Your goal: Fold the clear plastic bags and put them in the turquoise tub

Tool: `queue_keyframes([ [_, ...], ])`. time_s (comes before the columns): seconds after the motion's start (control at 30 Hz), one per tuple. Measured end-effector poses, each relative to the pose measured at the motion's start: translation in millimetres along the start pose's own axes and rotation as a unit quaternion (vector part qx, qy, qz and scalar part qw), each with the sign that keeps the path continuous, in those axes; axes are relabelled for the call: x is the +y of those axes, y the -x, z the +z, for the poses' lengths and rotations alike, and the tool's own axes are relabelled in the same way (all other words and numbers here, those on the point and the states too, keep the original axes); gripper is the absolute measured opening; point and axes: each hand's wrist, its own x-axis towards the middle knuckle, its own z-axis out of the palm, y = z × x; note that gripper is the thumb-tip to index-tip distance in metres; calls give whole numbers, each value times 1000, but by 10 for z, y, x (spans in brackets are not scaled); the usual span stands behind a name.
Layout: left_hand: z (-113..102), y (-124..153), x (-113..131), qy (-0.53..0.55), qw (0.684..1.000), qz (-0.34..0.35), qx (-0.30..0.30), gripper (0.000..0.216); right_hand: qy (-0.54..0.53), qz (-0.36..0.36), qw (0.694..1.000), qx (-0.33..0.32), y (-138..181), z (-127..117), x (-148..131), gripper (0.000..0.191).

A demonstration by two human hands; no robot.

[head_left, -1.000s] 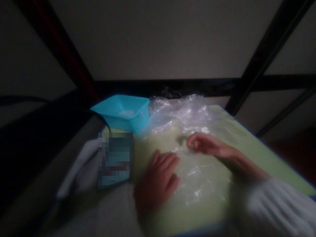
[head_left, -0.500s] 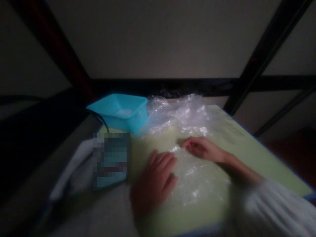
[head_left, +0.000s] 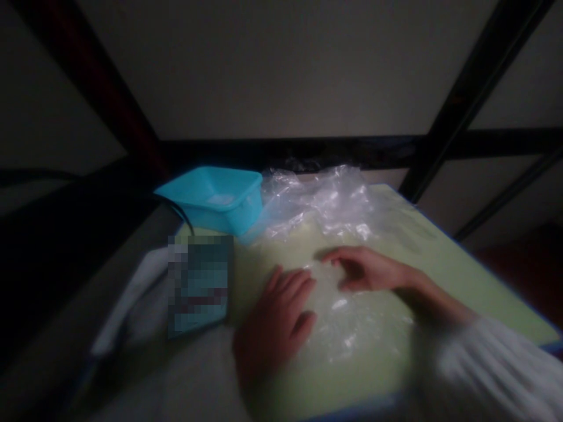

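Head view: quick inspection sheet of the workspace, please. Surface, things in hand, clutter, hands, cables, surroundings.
Surface: pale green mat with a blue edge; dim light, picture soft.
Things in hand: flat clear plastic sheet lying on the mat under both hands.
Clutter: crumpled clear plastic at the far side; blue tub beside it, contents unclear; a blurred-out dark card; white cloth at the mat's left.
Hands: left hand flat, palm down on the sheet; right hand on the sheet, fingers loosely bent, not clearly pinching.
Cables: one dark cable curving past the tub.
Surroundings: dark frame bars before a plain pale wall.
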Motion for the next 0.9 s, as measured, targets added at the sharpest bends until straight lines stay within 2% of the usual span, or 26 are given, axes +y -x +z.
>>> queue_keyframes([
  [0.17,-59,33,-40,36,995,67,71,26,23,12,999,42,71,-142,-67,29],
  [0.27,-101,51,-62,49,988,129,64,21,105,-3,994,25,127,-246,-80,25],
  [0.37,-134,57,-79,37,986,160,26,21,147,-15,989,4,159,-276,-70,26],
  [0.53,-176,51,-62,44,982,184,-28,24,156,-36,987,1,143,-222,-103,29],
  [0.7,-128,70,2,67,979,195,-6,25,161,-48,986,5,94,-144,-154,36],
  [0.83,-49,99,36,78,975,209,16,29,172,-83,981,-28,56,-49,-156,41],
  [0.9,8,132,70,78,973,219,4,27,167,-102,980,-42,41,12,-153,45],
])
